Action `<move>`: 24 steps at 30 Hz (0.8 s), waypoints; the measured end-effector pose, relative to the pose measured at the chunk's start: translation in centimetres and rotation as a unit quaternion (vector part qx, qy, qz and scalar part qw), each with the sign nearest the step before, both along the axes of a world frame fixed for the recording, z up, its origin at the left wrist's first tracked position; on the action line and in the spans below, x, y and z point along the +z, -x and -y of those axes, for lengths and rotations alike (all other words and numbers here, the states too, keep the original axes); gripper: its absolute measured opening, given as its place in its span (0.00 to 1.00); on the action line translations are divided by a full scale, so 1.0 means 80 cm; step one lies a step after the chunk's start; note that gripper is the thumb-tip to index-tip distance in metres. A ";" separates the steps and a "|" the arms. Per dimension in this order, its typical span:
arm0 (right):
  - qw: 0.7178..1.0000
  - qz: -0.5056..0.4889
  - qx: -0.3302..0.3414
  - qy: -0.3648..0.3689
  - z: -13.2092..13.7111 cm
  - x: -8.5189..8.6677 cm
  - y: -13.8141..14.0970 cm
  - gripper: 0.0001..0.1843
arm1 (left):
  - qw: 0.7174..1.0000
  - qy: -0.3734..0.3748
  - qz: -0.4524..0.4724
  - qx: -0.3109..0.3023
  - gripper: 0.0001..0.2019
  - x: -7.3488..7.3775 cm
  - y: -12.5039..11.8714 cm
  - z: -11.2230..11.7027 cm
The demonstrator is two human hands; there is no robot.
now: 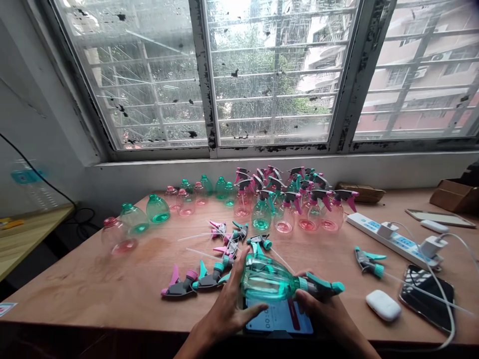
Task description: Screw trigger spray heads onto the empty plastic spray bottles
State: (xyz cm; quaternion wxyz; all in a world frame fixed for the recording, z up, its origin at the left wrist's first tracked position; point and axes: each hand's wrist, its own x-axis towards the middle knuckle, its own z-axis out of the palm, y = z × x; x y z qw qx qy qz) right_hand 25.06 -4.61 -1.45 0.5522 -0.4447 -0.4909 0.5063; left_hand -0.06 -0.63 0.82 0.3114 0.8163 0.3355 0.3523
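Green bottle, one, translucent: held on its side above the near edge of the table, base toward the left hand, neck toward the right. Fitted spray head, black and teal: at the bottle's neck, nozzle pointing right.

Left hand: curled about the base end, fingers supporting the far side, thumb extended below; thumb contact cannot be told. Right hand: closed at the collar of the fitted spray head, thumb near the teal ring; remaining fingers largely hidden, their exact bend not discernible.

Lit phone, one: flat beneath the green bottle, screen partly covered by the hands.

Loose spray heads, pink-and-black and teal-and-black, several with pale tubes: lying in a cluster beyond and left of the hands. Single teal-and-black spray head: apart, at right, tube running across a dark phone. White case: just beside that phone.

Bottles with spray heads, pink and green: upright, grouped at the table's far middle. Open bottles, pink and green: upright, without heads, at left and far left-centre.

White power strip, plugs inserted: at right. Brown package: against the wall. Cardboard box: far right. Barred windows: behind all.
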 end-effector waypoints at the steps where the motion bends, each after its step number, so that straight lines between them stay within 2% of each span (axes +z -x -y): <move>1: 1.000 -0.011 0.003 -0.001 0.000 -0.001 0.000 0.21 | 1.000 0.000 0.001 0.001 0.50 -0.001 -0.001 0.001; 4: 1.000 -0.016 -0.001 0.004 -0.001 -0.003 0.001 0.22 | 1.000 -0.002 0.003 0.004 0.52 -0.002 -0.001 0.001; 7: 1.000 0.020 -0.013 0.010 -0.001 -0.003 0.001 0.21 | 1.000 0.005 0.006 0.000 0.55 -0.001 -0.001 -0.001; 12: 0.999 0.023 -0.023 0.007 -0.001 0.001 0.002 0.21 | 1.000 0.007 0.007 -0.013 0.53 -0.003 -0.001 -0.007; 16: 0.999 0.022 -0.024 0.010 0.000 0.004 0.005 0.22 | 1.000 -0.002 0.016 -0.004 0.49 -0.006 -0.002 -0.005; 18: 0.999 0.031 -0.028 0.011 -0.001 0.002 0.004 0.22 | 1.000 0.007 0.017 0.001 0.50 -0.005 -0.002 -0.004; 21: 0.999 0.037 -0.015 0.010 -0.002 -0.002 0.000 0.20 | 0.999 0.029 0.016 0.004 0.54 -0.005 -0.001 -0.004; 24: 0.998 0.059 0.008 0.016 -0.005 -0.004 -0.005 0.18 | 0.998 0.052 0.021 0.010 0.53 -0.007 0.000 -0.007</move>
